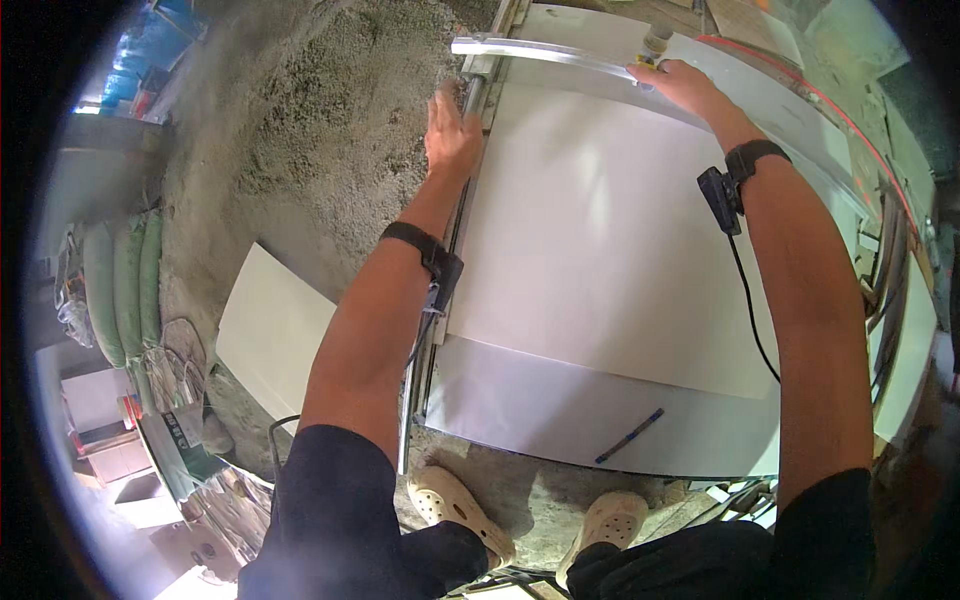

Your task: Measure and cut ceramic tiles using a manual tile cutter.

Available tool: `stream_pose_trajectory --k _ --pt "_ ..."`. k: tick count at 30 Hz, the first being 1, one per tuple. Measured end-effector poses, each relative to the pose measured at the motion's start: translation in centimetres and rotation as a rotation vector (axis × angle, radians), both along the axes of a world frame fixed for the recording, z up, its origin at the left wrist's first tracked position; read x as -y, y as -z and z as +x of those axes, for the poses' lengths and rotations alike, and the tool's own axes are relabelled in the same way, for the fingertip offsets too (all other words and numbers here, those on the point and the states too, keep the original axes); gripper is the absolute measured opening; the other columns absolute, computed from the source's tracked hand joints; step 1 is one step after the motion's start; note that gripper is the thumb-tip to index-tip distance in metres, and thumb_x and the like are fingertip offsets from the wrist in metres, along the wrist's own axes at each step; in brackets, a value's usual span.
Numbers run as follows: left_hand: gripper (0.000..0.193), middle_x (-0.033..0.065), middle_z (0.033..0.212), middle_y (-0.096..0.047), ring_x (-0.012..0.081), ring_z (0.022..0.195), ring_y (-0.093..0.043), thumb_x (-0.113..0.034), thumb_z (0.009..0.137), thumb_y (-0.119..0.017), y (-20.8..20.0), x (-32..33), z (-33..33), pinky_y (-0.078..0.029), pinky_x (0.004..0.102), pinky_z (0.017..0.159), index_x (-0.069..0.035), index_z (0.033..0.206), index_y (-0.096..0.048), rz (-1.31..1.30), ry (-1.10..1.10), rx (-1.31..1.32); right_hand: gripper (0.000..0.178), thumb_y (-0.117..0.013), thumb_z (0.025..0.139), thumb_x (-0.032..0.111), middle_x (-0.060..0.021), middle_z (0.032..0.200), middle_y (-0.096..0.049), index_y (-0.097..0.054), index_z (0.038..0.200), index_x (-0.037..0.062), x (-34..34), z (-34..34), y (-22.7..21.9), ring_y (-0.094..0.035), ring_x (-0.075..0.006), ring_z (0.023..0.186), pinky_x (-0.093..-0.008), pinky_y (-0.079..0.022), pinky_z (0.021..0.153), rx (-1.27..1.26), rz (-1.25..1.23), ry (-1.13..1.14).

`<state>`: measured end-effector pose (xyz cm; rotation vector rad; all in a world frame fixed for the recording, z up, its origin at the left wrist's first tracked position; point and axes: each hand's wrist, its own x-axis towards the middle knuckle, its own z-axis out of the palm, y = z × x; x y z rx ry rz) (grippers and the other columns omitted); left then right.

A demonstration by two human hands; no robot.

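Note:
A large white panel, like a big tile, lies on a slightly larger light-grey sheet. Along its left edge runs a long metal rail. My left hand rests against the upper part of this rail with its fingers stretched away from me; their tips are partly blurred. Across the panel's far end reaches a silver metal bar. My right hand is closed on the bar's right end, beside a small yellow part and a clear round knob. The palm side of the right hand is hidden.
A pen lies on the near grey sheet. On the rough grey ground at left is a loose cream panel. Green sacks stand farther left. A red hose curves along the right side. Black cables hang from my wrist straps.

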<state>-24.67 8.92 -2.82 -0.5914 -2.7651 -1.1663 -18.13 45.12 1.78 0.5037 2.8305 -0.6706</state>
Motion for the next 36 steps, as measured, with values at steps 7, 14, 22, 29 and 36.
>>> stream_pose_trajectory --k 7,14,22,29,36 --pt "0.078 0.0282 0.148 -0.033 0.0442 0.137 -0.033 -0.052 0.097 -0.042 2.1 0.6 -0.9 -0.031 0.0489 0.113 -0.001 0.153 -0.022 0.236 -0.102 -0.042 0.078 -0.059 0.078 0.073 -0.0140 0.102 -0.067 -0.069 0.111 0.0028 1.2 2.2 -0.9 -0.064 -0.0266 0.092 -0.0391 -0.050 0.079 0.063 -0.217 -0.126" --pt "0.069 0.0208 0.149 -0.041 0.0417 0.133 -0.043 -0.055 0.099 -0.038 2.1 0.7 -1.2 -0.035 0.0499 0.110 -0.006 0.149 -0.035 0.183 0.003 -0.142 0.063 -0.061 0.081 0.071 -0.0001 0.075 -0.059 -0.069 0.103 0.0128 2.8 3.8 -1.5 -0.056 -0.0102 0.058 -0.0252 -0.045 0.049 0.115 -0.443 -0.078" --pt "0.062 0.0221 0.152 -0.035 0.0386 0.139 -0.038 -0.039 0.098 -0.050 2.9 1.1 -5.1 -0.031 0.0461 0.114 -0.010 0.150 -0.034 -0.427 -0.020 -0.228 0.074 -0.063 0.073 0.080 0.0016 0.075 -0.058 -0.066 0.102 0.0125 3.2 4.2 -1.6 -0.058 -0.0079 0.061 -0.0234 -0.043 0.050 0.167 -0.422 -0.033" --pt "0.052 0.0153 0.140 -0.052 0.0441 0.118 -0.055 -0.045 0.100 -0.043 0.1 -2.1 -12.6 -0.041 0.0532 0.103 -0.016 0.144 -0.042 -0.715 0.344 -0.345 0.066 -0.059 0.081 0.075 0.0024 0.077 -0.061 -0.068 0.108 0.0155 3.1 4.0 -2.1 -0.054 -0.0076 0.060 -0.0224 -0.043 0.053 0.238 -0.439 -0.039" --pt "0.056 0.0197 0.127 -0.063 0.0414 0.117 -0.060 -0.053 0.099 -0.037 0.0 -3.1 -13.4 -0.044 0.0542 0.101 -0.011 0.124 -0.063 -0.704 0.252 -0.114 0.063 -0.065 0.076 0.073 0.0005 0.067 -0.058 -0.067 0.100 0.0144 2.2 2.8 -2.4 -0.047 -0.0088 0.047 -0.0259 -0.038 0.048 0.256 -0.529 -0.076"
